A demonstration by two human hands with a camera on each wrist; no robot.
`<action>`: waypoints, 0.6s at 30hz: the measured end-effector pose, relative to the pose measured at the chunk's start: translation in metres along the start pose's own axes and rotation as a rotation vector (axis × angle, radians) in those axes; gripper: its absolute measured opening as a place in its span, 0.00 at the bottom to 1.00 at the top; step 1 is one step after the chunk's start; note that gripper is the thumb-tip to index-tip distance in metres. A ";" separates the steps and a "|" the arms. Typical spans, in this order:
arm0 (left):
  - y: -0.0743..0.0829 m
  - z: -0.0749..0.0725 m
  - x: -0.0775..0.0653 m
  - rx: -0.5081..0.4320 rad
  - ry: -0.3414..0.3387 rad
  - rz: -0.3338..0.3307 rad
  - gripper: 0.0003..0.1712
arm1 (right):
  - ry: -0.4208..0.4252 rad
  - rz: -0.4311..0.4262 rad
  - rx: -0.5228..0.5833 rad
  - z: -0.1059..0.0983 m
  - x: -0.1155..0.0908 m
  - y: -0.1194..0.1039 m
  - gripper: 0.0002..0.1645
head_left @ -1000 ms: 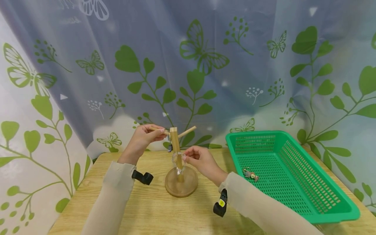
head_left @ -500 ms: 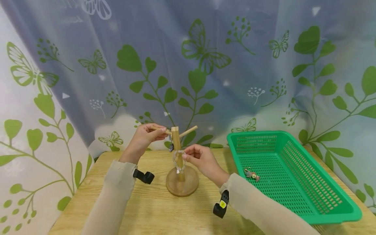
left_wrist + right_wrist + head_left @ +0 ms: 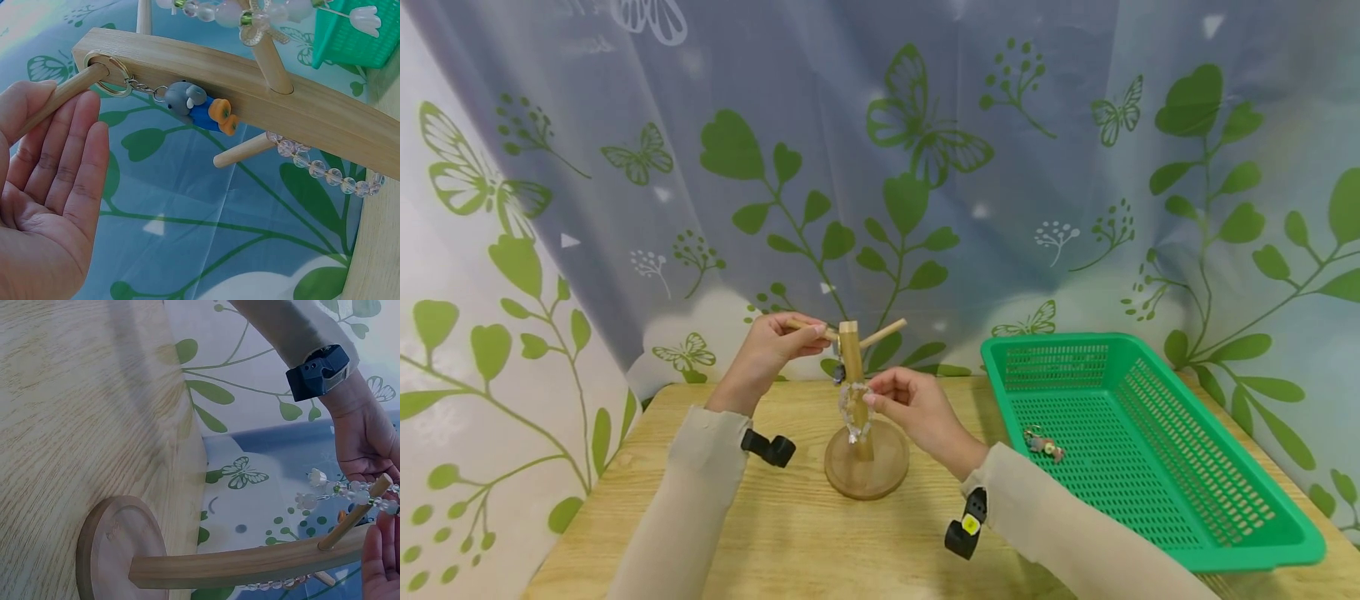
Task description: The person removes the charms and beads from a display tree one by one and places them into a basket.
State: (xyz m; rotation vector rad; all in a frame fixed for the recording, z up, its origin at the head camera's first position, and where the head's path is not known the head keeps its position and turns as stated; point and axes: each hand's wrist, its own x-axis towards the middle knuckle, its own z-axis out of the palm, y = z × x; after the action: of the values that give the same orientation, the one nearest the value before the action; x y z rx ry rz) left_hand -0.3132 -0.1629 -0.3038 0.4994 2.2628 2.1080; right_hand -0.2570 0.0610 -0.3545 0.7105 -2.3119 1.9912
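Observation:
A wooden peg stand (image 3: 851,354) with a round base stands on the table. My left hand (image 3: 771,348) pinches its upper left peg (image 3: 65,94) between thumb and fingers. A key ring with a grey elephant figure (image 3: 203,107) in blue hangs on that peg, close to the post. My right hand (image 3: 917,408) pinches a beaded bracelet (image 3: 846,408) in front of the post. This bracelet has a bow and white tulip charms (image 3: 317,477), and its beads cross a lower peg (image 3: 353,519) near the free end. A clear pink bead bracelet (image 3: 317,169) hangs on another peg behind.
At the right stands a green perforated basket (image 3: 1225,557), holding a small figure keychain (image 3: 1045,447). Behind the wooden table (image 3: 775,533) hangs a leaf-and-butterfly curtain (image 3: 820,100). A further upper peg (image 3: 886,332) points right from the post.
My right hand has brought the bracelet slightly closer to the post, and its ring looks narrower and more tilted. My left hand keeps its pinch on the peg. The head view has shifted a little.

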 end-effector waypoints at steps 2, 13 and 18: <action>0.000 0.000 0.000 0.001 -0.001 0.000 0.05 | -0.001 -0.003 -0.003 0.000 0.000 0.000 0.09; -0.001 0.000 0.002 -0.006 0.004 0.000 0.04 | -0.012 -0.003 0.015 -0.001 -0.004 -0.006 0.10; 0.000 0.000 0.001 -0.014 0.011 -0.011 0.04 | -0.020 -0.010 0.024 -0.003 -0.009 -0.007 0.11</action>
State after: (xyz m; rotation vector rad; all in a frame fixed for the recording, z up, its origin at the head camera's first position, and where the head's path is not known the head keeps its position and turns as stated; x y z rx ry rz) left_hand -0.3138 -0.1623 -0.3039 0.4752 2.2487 2.1253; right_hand -0.2469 0.0660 -0.3500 0.7457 -2.2943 2.0205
